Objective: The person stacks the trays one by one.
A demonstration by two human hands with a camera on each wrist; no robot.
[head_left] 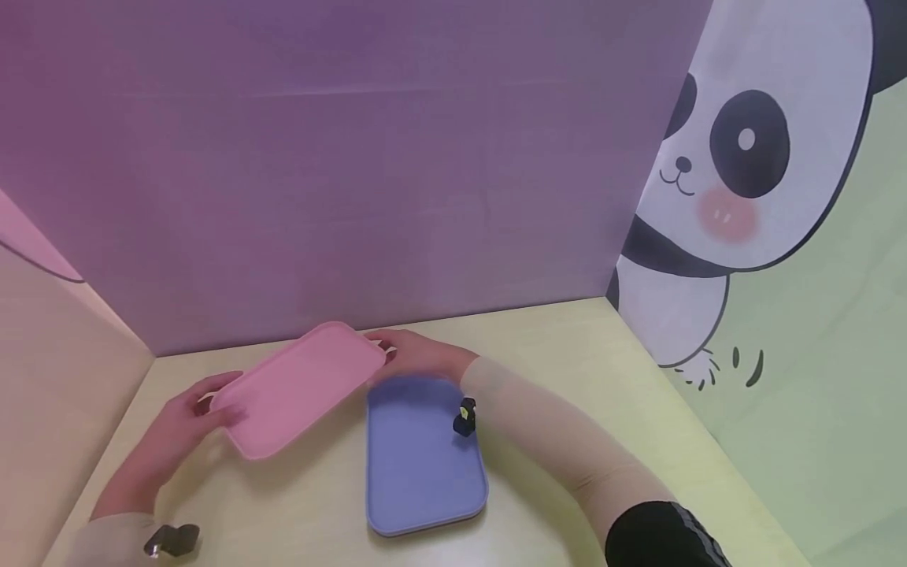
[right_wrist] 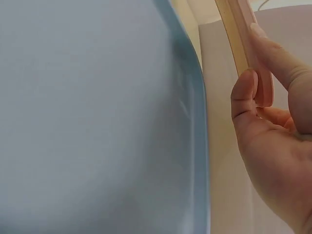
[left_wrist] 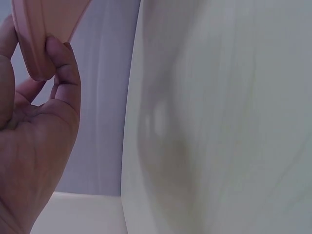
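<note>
A pink rectangular tray with rounded corners is held above the table, its right end farther back than its left. My left hand pinches its left end, and the left wrist view shows the thumb against the tray's rim. At the opposite end, my right hand grips the edge between thumb and fingers, also seen in the right wrist view. Below the right hand and forearm, a blue tray lies flat on the table. That tray's raised rim fills much of the right wrist view.
The pale wood-look table meets a purple panel along its back edge. A pinkish panel stands at the left. On the right is a green panel with a panda picture.
</note>
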